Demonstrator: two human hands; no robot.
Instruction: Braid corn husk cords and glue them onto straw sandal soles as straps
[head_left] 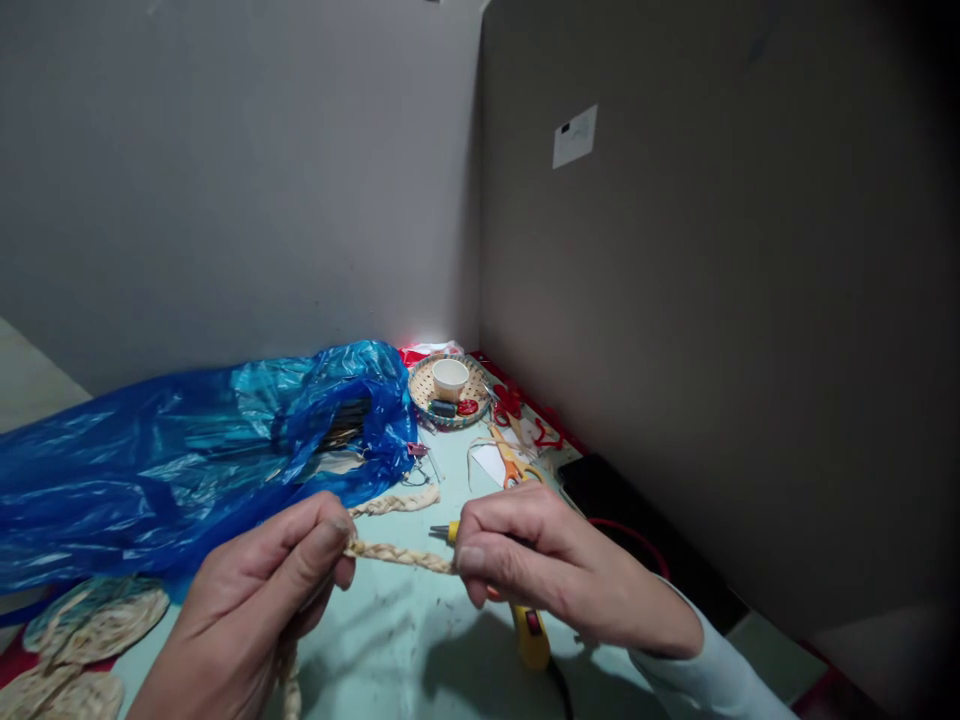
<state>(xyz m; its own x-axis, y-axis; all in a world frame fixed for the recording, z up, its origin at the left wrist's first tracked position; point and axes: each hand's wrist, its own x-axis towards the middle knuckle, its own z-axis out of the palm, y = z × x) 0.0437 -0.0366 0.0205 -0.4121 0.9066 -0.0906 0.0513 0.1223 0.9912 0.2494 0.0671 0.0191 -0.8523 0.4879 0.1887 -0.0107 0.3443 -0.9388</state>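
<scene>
A pale braided fibre cord (401, 554) is stretched level between my two hands above the table. My left hand (277, 590) pinches one end between thumb and fingers; more braid (289, 685) hangs below it. The other end is in the closed fingers of my right hand (540, 560). Behind and under the right hand lies a yellow corded tool (531, 635) with a red switch, its pointed metal tip showing to the left; it looks like a glue gun, and its middle is hidden. Another braid piece (397, 501) lies just beyond.
A blue plastic bag (187, 440) covers the left side. At the back a woven tray (420, 398) bears a white cup (450, 378) and thread spools. Orange-handled scissors (514, 465) and red scissors (506, 400) lie right of it. Coiled braid pieces (97, 620) sit at left front.
</scene>
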